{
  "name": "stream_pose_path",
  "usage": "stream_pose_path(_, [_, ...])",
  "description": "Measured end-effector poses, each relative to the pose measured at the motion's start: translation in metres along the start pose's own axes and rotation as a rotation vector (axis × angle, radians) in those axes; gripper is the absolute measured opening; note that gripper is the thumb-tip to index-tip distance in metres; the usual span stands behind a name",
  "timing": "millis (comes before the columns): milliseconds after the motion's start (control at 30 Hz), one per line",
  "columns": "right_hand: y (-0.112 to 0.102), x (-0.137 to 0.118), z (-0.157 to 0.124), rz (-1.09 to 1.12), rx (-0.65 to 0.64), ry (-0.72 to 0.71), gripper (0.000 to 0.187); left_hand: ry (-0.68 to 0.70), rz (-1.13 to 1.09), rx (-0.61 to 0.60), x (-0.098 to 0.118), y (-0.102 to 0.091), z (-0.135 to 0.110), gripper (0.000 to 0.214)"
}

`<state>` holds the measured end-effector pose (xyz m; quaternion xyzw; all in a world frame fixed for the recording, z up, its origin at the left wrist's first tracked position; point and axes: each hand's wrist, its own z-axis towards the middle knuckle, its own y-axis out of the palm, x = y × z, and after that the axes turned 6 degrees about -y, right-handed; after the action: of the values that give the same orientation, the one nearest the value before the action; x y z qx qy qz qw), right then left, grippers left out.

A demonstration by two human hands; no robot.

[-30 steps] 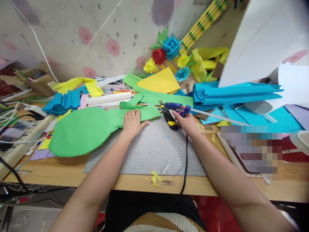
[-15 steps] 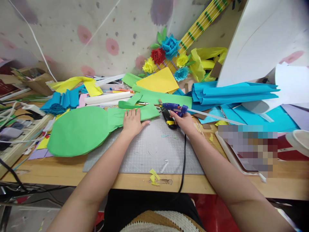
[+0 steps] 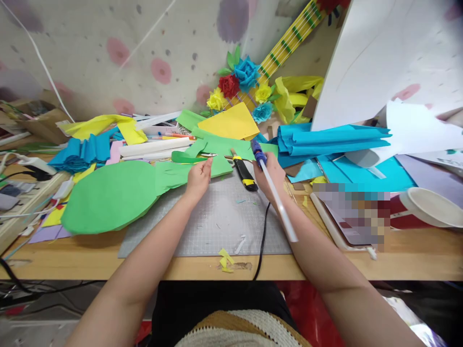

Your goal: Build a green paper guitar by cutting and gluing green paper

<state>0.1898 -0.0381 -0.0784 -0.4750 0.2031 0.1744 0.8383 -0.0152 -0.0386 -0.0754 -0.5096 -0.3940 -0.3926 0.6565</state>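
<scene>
My right hand [image 3: 270, 176] is wrapped round a blue hot glue gun [image 3: 258, 150]. A long clear glue stick [image 3: 278, 200] sticks out of its back toward me, and its black cord [image 3: 265, 236] runs down over the desk edge. Over the narrow neck of a large green paper shape [image 3: 115, 195], my left hand [image 3: 200, 179] has its fingers pressed together; whether anything is pinched in them I cannot make out. Between my hands lies a black and yellow utility knife [image 3: 244, 172]. Scissors [image 3: 209, 154] lie partly under green paper just beyond my left hand.
A grey cutting mat [image 3: 213, 226] covers the desk front, with yellow scraps [image 3: 224, 260] near the edge. Blue crepe paper [image 3: 333, 140], a phone [image 3: 347, 217] and a red and white cup [image 3: 415, 207] are at right. Behind stands a yellow paper guitar [image 3: 285, 46] with paper flowers.
My left hand has lifted from lying flat on the green neck and its fingers have come together. The glue gun has turned, so its stick points toward me. The view has shifted slightly.
</scene>
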Motion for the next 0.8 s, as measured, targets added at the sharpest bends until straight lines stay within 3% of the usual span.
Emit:
stream_pose_path(200, [0.016, 0.002, -0.007, 0.096, 0.03, -0.071, 0.039, -0.29, -0.363, -0.386, 0.01, -0.002, -0.028, 0.045])
stream_pose_path(300, [0.018, 0.0, -0.011, 0.066, -0.004, -0.113, 0.039, -0.443, -0.403, -0.668, 0.011, -0.006, -0.036, 0.047])
stream_pose_path(367, [0.018, -0.002, -0.013, 0.031, -0.038, -0.128, 0.039, -0.477, -0.379, -0.785, 0.01, -0.009, -0.038, 0.044])
stream_pose_path(567, [0.018, -0.007, -0.017, -0.011, -0.079, -0.181, 0.036, -0.494, -0.376, -0.71, 0.007, -0.012, -0.034, 0.027])
stream_pose_path(800, [0.016, -0.012, -0.019, 0.022, -0.069, -0.167, 0.037, -0.497, -0.379, -0.705, 0.011, -0.011, -0.036, 0.024])
